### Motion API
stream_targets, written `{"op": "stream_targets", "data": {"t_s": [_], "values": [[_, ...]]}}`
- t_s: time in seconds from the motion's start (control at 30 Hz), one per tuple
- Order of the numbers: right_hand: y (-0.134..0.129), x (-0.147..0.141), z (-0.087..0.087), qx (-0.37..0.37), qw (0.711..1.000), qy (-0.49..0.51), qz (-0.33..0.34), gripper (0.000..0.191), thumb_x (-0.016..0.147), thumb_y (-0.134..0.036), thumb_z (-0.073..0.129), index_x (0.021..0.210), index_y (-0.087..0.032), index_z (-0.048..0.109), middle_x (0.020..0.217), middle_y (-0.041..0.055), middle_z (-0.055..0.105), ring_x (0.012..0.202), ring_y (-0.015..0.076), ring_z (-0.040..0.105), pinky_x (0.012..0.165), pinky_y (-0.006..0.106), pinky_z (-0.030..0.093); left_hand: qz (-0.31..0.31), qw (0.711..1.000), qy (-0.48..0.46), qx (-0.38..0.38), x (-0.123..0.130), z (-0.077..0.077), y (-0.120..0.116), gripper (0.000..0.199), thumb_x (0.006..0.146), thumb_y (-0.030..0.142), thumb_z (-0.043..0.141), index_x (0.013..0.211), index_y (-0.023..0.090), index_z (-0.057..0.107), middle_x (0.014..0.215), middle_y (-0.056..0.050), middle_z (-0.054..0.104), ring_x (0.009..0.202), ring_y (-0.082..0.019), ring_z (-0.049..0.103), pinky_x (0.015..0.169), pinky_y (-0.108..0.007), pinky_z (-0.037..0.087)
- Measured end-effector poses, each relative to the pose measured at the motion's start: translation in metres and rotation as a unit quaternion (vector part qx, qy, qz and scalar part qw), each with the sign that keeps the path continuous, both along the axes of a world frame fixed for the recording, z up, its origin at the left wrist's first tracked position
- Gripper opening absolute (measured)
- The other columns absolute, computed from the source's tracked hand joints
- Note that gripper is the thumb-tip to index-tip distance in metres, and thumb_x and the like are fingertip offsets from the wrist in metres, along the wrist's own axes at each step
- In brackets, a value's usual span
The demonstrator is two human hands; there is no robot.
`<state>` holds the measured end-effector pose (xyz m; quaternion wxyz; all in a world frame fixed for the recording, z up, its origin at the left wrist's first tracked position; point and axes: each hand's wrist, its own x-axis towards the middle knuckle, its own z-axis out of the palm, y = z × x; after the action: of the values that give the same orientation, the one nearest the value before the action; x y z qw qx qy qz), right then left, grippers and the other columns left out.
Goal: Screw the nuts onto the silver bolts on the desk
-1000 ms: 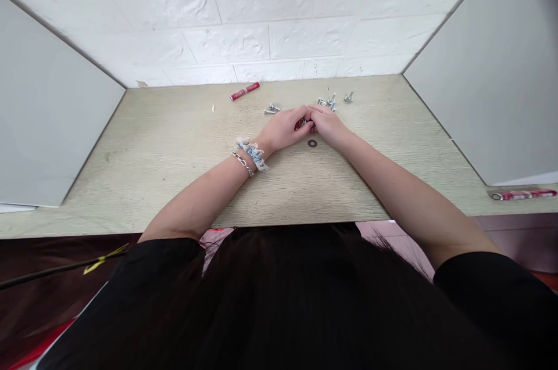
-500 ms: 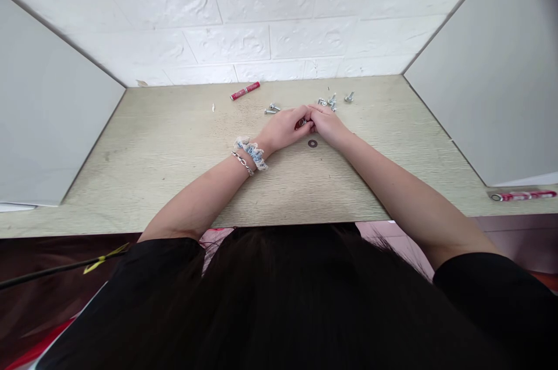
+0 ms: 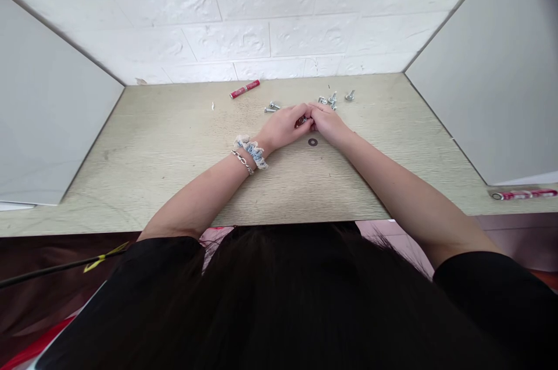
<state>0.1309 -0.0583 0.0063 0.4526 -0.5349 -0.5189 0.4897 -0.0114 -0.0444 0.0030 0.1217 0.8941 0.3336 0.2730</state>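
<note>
My left hand (image 3: 285,126) and my right hand (image 3: 329,123) meet over the tabletop, fingertips touching. The left fingers and thumb curl around a small shiny metal piece (image 3: 300,121), mostly hidden, so its kind cannot be told. Pressed together against the left fingertips, the right fingers are closed; whatever they grip is out of sight. Just below the hands lies a flat dark washer (image 3: 313,142). Two bolts (image 3: 272,107) rest beyond the left hand. Behind the right hand is a small group of bolts (image 3: 332,98), with a single bolt (image 3: 349,96) to its right.
A red tube (image 3: 244,89) lies near the white brick wall (image 3: 244,42). Another red tube (image 3: 523,195) is at the right front edge. Grey panels border the wooden tabletop (image 3: 279,201) on the left (image 3: 47,108) and right (image 3: 488,85). A white scrap (image 3: 213,106) lies at left.
Both hands stay joined in the same place, with barely any visible finger movement. The whole view has shifted very slightly; the bolts and washer keep their places.
</note>
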Motion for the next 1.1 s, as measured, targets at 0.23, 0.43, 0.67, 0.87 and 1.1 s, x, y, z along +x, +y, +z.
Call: {"op": "stream_targets", "data": {"t_s": [0.23,0.43,0.67,0.87,1.1], "values": [[-0.0003,0.0003,-0.0017,0.017,1.0,0.0,0.018,0.025,0.084,-0.011,0.037,0.067,-0.017,0.055,0.066,0.0,0.058,0.055,0.0084,0.05,0.052,0.021,0.041,0.005,1.0,-0.015,0.016,0.0005,-0.0006,-0.0013,0.014,0.089,0.024,0.049,0.095,0.017,0.059,0.09,-0.004,0.067,0.081,-0.015,0.06,0.075,-0.029,0.044],[-0.0011,0.0004,-0.0014,0.022,1.0,-0.007,0.016,0.024,0.086,-0.017,0.043,0.064,-0.017,0.053,0.063,-0.0007,0.055,0.054,0.008,0.048,0.051,0.021,0.04,0.007,1.0,-0.015,0.016,0.0008,-0.0009,-0.0008,0.013,0.089,0.025,0.05,0.095,0.018,0.059,0.089,-0.004,0.067,0.081,-0.016,0.06,0.075,-0.03,0.045],[-0.0022,0.0,-0.0007,0.009,1.0,-0.016,-0.008,0.022,0.084,-0.013,0.041,0.066,-0.018,0.052,0.063,-0.0014,0.055,0.055,0.0084,0.048,0.053,0.021,0.041,0.005,1.0,0.002,0.007,0.0001,-0.0002,-0.0004,0.014,0.089,0.025,0.05,0.096,0.017,0.059,0.091,-0.005,0.067,0.084,-0.017,0.062,0.076,-0.029,0.045],[-0.001,0.0015,-0.0032,0.021,1.0,-0.001,0.008,0.024,0.086,-0.016,0.04,0.066,-0.018,0.052,0.062,-0.0016,0.053,0.053,0.0078,0.047,0.052,0.021,0.04,0.007,1.0,-0.014,0.008,0.0013,-0.0024,0.0013,0.012,0.088,0.024,0.052,0.096,0.017,0.059,0.091,-0.004,0.067,0.081,-0.015,0.061,0.074,-0.028,0.045],[-0.0035,-0.0003,0.0007,0.027,0.999,-0.001,0.029,0.03,0.091,-0.027,0.043,0.066,-0.017,0.057,0.063,-0.0005,0.056,0.052,0.0076,0.047,0.052,0.022,0.042,0.012,0.999,-0.033,-0.002,0.0006,-0.0027,0.0039,0.012,0.088,0.021,0.054,0.099,0.018,0.058,0.095,-0.004,0.066,0.086,-0.014,0.06,0.08,-0.028,0.046]]}}
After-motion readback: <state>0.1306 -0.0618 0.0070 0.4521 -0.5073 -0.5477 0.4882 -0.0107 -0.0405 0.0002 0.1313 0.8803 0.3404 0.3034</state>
